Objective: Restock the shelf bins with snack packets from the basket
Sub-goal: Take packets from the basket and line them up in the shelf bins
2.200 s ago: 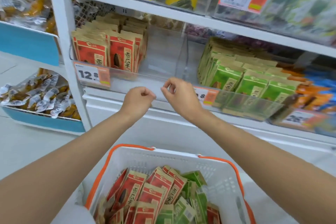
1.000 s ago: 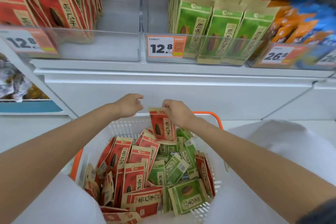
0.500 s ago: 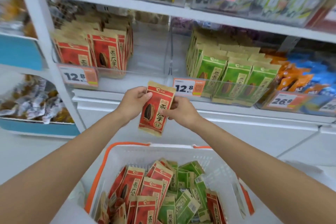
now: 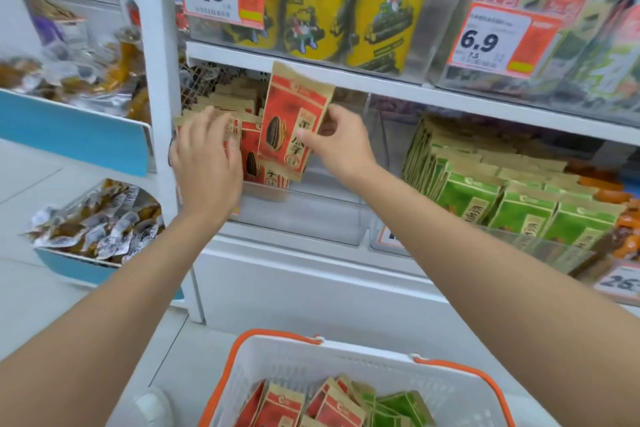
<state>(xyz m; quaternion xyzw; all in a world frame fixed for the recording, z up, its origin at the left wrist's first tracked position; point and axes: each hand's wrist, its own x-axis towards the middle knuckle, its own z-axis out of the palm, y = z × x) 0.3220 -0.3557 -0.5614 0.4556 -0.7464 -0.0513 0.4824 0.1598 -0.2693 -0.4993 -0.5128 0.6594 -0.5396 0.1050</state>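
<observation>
My right hand (image 4: pixel 337 142) pinches a red snack packet (image 4: pixel 292 118) by its right edge, upright, in front of the clear shelf bin (image 4: pixel 304 215). My left hand (image 4: pixel 207 156) lies with straight fingers against the front of the stacked red packets (image 4: pixel 254 149) standing in that bin's left part. Below, the white basket (image 4: pixel 284 357) with orange handles holds several red and green packets (image 4: pixel 332 406).
A bin of green packets (image 4: pixel 491 191) stands to the right of the red ones. Yellow cans (image 4: pixel 315 7) and price tags fill the shelf above. A white upright post (image 4: pixel 156 80) and blue-fronted trays of wrapped snacks (image 4: pixel 97 225) are at the left.
I took a red packet from the basket with my right hand and lifted it to the red bin. My left hand let go of it and moved onto the stacked packets.
</observation>
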